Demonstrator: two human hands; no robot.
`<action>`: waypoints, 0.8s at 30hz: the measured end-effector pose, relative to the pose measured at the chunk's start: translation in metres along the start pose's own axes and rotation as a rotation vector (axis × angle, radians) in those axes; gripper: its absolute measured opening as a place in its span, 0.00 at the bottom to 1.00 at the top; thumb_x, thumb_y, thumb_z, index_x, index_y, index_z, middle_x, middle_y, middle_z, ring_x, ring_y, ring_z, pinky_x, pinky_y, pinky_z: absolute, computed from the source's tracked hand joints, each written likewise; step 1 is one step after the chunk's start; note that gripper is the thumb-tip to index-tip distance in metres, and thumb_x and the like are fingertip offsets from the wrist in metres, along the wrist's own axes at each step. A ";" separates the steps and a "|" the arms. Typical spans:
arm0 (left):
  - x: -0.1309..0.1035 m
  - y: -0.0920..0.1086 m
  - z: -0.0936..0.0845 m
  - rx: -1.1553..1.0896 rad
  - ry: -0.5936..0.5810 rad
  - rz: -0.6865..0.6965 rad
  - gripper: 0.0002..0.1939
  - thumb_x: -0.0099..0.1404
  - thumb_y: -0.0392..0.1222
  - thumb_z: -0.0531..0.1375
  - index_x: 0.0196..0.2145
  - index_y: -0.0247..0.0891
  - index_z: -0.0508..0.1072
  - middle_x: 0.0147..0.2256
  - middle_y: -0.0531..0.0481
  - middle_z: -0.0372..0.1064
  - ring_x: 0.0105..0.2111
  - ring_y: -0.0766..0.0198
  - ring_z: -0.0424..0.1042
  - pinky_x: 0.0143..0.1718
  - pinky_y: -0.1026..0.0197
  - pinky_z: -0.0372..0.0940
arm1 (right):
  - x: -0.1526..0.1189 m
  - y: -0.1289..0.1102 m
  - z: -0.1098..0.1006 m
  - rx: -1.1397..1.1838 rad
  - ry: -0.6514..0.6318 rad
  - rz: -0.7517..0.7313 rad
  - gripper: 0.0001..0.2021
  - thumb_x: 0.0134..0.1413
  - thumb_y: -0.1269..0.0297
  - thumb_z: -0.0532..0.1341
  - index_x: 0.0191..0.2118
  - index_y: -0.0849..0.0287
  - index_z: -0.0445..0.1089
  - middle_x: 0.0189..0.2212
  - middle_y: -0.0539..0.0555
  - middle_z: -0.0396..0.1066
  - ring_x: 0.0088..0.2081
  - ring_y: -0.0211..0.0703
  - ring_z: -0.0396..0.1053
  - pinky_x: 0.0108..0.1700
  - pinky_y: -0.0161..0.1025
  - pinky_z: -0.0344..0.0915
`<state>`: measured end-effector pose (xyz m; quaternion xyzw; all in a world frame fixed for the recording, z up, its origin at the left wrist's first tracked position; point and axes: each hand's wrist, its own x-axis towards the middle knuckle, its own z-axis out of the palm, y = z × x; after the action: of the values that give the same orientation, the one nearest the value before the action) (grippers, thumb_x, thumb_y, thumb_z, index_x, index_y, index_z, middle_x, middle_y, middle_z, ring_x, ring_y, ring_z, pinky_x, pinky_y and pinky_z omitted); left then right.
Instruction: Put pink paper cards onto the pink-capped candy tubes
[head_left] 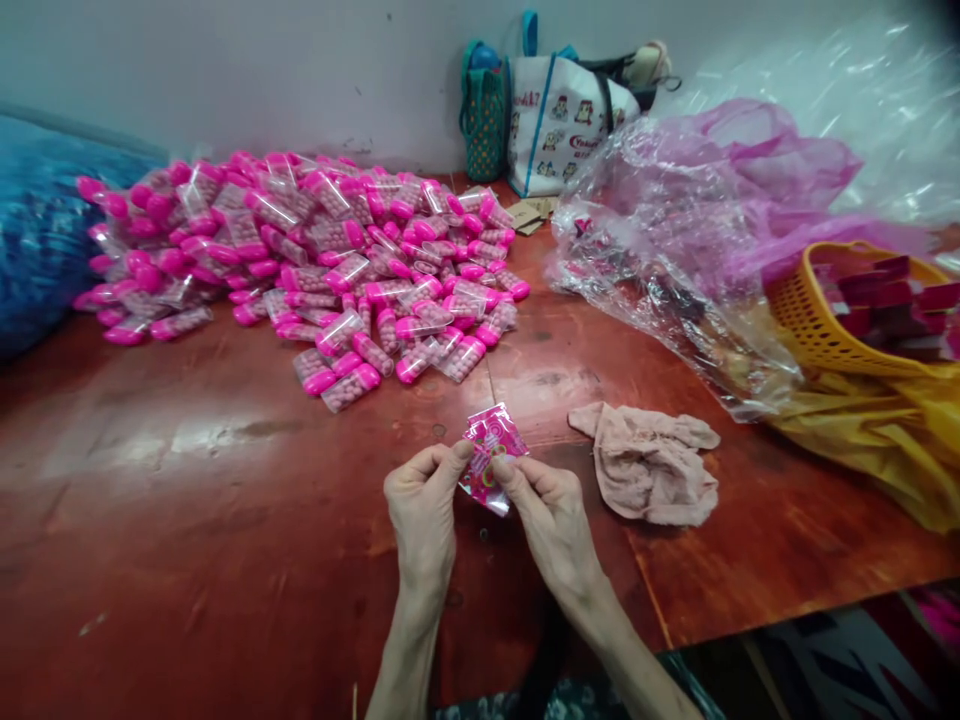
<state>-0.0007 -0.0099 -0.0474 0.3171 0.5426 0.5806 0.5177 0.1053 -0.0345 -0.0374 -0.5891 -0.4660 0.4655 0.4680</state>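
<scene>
A small shiny pink printed packet (491, 440) is held between my two hands above the reddish wooden table (300, 560). My left hand (429, 505) pinches its left edge between thumb and fingers. On the other side, my right hand (551, 510) pinches the packet's right edge, the thumb lying over its printed face. Beyond my hands lies a big pile of clear tubes with bright pink caps (337, 250), filled with small pink balls. A crumpled pale pink cloth (656, 465) rests to the right of my right hand.
A yellow basket (814, 310) with dark red pieces stands at the right on yellow plastic (877, 430). Clear and pink plastic bags (675, 200) spread beside it. A white bag (551, 130) and green pouch (482, 120) stand by the wall. Blue plastic (45, 230) bulges at far left.
</scene>
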 end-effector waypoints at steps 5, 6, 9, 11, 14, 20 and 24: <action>-0.001 0.004 -0.006 -0.004 0.066 0.068 0.10 0.51 0.37 0.66 0.34 0.38 0.73 0.24 0.57 0.71 0.25 0.72 0.68 0.29 0.71 0.62 | 0.003 0.001 0.003 -0.108 0.042 -0.056 0.19 0.58 0.58 0.52 0.19 0.61 0.59 0.18 0.45 0.49 0.22 0.32 0.47 0.23 0.32 0.44; -0.003 0.006 -0.007 0.001 0.084 0.090 0.11 0.50 0.36 0.66 0.34 0.38 0.72 0.24 0.57 0.71 0.25 0.73 0.68 0.28 0.71 0.62 | 0.003 0.001 0.005 -0.110 0.039 -0.067 0.19 0.59 0.58 0.52 0.19 0.60 0.58 0.18 0.45 0.50 0.22 0.32 0.47 0.23 0.32 0.45; -0.006 0.010 -0.010 0.073 0.084 0.185 0.07 0.50 0.34 0.66 0.27 0.38 0.71 0.25 0.57 0.70 0.26 0.72 0.68 0.28 0.71 0.62 | 0.004 0.001 0.009 -0.095 0.043 -0.066 0.20 0.59 0.57 0.51 0.18 0.59 0.53 0.18 0.45 0.46 0.22 0.32 0.45 0.23 0.32 0.43; -0.006 0.012 -0.014 0.107 -0.010 0.207 0.06 0.51 0.34 0.65 0.23 0.37 0.71 0.26 0.56 0.69 0.27 0.71 0.67 0.29 0.70 0.62 | 0.005 0.001 0.010 -0.086 0.037 -0.048 0.20 0.59 0.56 0.50 0.19 0.59 0.53 0.19 0.45 0.45 0.22 0.32 0.44 0.23 0.32 0.43; -0.004 0.014 -0.019 0.089 -0.192 0.156 0.02 0.53 0.33 0.64 0.24 0.37 0.73 0.26 0.54 0.69 0.28 0.69 0.67 0.30 0.68 0.63 | 0.007 0.001 0.010 -0.099 -0.006 -0.039 0.20 0.59 0.55 0.50 0.19 0.60 0.57 0.19 0.45 0.47 0.22 0.32 0.45 0.23 0.32 0.43; -0.001 0.012 -0.020 -0.165 -0.147 0.021 0.01 0.52 0.33 0.64 0.24 0.35 0.77 0.29 0.49 0.73 0.30 0.66 0.69 0.33 0.66 0.64 | 0.007 -0.003 0.011 -0.076 -0.138 -0.001 0.22 0.58 0.52 0.51 0.18 0.61 0.60 0.17 0.45 0.49 0.21 0.32 0.47 0.23 0.32 0.45; 0.005 0.011 -0.022 -0.365 0.162 -0.116 0.05 0.43 0.34 0.68 0.21 0.35 0.76 0.20 0.53 0.72 0.21 0.71 0.68 0.26 0.68 0.64 | 0.020 -0.010 0.009 -0.201 -0.160 -0.077 0.25 0.62 0.53 0.44 0.18 0.60 0.59 0.14 0.46 0.53 0.18 0.32 0.52 0.21 0.31 0.48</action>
<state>-0.0251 -0.0106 -0.0425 0.1384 0.4855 0.6620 0.5540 0.0978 -0.0124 -0.0306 -0.5759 -0.5685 0.4437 0.3852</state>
